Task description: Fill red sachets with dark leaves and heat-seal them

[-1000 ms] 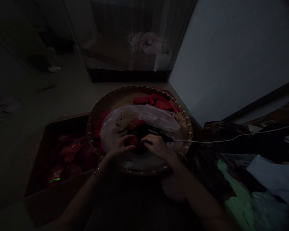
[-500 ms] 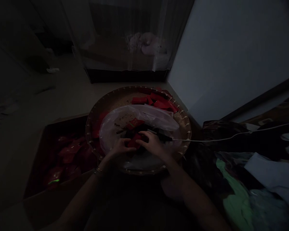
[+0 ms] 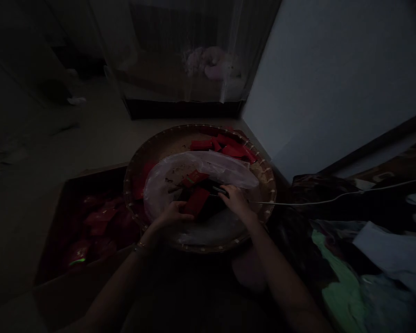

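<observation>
In dim light, my left hand (image 3: 173,213) pinches the near left edge of a red packet (image 3: 198,202) over a clear plastic sheet (image 3: 159,182). My right hand (image 3: 234,200) is closed on a dark corded tool (image 3: 220,189), just right of the packet; its exact kind is hard to make out. A white cord (image 3: 298,203) runs from it to the right. Another red packet with a pale band (image 3: 194,177) lies beyond the held one. All this is inside a round woven bamboo tray (image 3: 126,185).
More red packets (image 3: 229,147) are piled at the tray's far right. At left stands an open cardboard box (image 3: 64,222) with shiny red packages (image 3: 100,217) inside. Clothes (image 3: 343,291) are heaped at right. A white wall (image 3: 333,83) rises behind them, and a sheer curtain (image 3: 180,55) hangs beyond.
My right hand has left the red packet and moved right onto the dark corded tool. The packet now shows more fully, with my left hand still holding it.
</observation>
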Demonstrator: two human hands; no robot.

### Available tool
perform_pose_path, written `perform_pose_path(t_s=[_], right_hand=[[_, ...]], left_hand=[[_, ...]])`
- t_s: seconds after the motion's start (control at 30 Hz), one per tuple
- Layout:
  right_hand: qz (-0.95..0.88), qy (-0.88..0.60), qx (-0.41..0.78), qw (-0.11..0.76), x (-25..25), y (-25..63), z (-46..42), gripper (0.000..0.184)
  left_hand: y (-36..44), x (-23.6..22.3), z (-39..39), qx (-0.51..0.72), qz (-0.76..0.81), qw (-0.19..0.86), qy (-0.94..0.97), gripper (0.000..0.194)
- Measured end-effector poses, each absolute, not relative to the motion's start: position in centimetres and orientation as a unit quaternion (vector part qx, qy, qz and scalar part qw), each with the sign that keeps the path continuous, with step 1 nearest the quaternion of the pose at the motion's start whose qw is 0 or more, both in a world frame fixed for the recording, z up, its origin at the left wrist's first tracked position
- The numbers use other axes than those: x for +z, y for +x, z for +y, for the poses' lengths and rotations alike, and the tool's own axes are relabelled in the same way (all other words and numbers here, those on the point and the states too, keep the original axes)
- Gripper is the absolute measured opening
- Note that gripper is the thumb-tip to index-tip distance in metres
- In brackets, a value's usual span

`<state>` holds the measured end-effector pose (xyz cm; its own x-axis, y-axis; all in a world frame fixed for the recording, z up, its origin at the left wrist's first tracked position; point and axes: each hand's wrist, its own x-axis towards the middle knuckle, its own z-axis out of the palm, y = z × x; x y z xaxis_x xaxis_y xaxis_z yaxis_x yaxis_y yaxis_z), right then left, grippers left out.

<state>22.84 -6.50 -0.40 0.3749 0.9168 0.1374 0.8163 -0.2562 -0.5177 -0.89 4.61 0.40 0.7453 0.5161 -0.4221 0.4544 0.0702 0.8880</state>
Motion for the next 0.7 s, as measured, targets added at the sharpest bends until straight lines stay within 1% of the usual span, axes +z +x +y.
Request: perform_pose_path(t_s=[0.07, 0.1, 0.13, 0.2, 0.23, 0.3, 0.43, 0.5, 0.57, 0.7], right_hand=[[-0.564, -0.806, 0.087, 0.154, -1.1, 23.3, -6.7, 0.044], [-0.564, -0.813, 0.088, 0.113, -1.4, 23.3, -6.8, 0.050], [-0.563, -0.817, 0.090, 0.085, -1.6, 23.3, -6.8, 0.052], [-0.567, -0.816, 0.093, 0.064, -1.8, 23.2, -6.7, 0.051], [-0.570, -0.813, 0.098, 0.072, -1.8, 23.3, -6.6, 0.049], [-0.568, -0.805, 0.119, 0.121, -1.6, 23.6, -6.5, 0.045], [-0.534, -0.767, 0.211, 0.288, -0.3, 24.8, -7.0, 0.044], [-0.516, -0.735, 0.274, 0.344, 0.7, 25.4, -7.5, 0.046], [-0.507, -0.716, 0.315, 0.362, 1.7, 25.6, -8.0, 0.049], [-0.519, -0.712, 0.331, 0.338, 3.1, 24.6, -8.4, 0.052]], left_hand=[[-0.8, 0.4, 4.5, 0.027, 0.350, 0.642, 0.682, 0.052], [-0.8, 0.4, 4.5, 0.026, 0.346, 0.646, 0.680, 0.051], [-0.8, 0.4, 4.4, 0.023, 0.345, 0.649, 0.678, 0.049], [-0.7, 0.3, 4.4, 0.017, 0.343, 0.650, 0.678, 0.047], [-0.7, 0.2, 4.4, 0.014, 0.343, 0.649, 0.679, 0.046], [-0.8, -0.1, 4.5, 0.013, 0.338, 0.645, 0.685, 0.045], [-0.8, -0.5, 4.8, 0.012, 0.336, 0.632, 0.698, 0.044], [-0.7, -0.3, 4.7, 0.011, 0.348, 0.608, 0.713, 0.041], [-0.4, -0.1, 4.3, 0.012, 0.353, 0.600, 0.718, 0.039], [0.5, 0.1, 3.2, 0.013, 0.339, 0.637, 0.692, 0.037]])
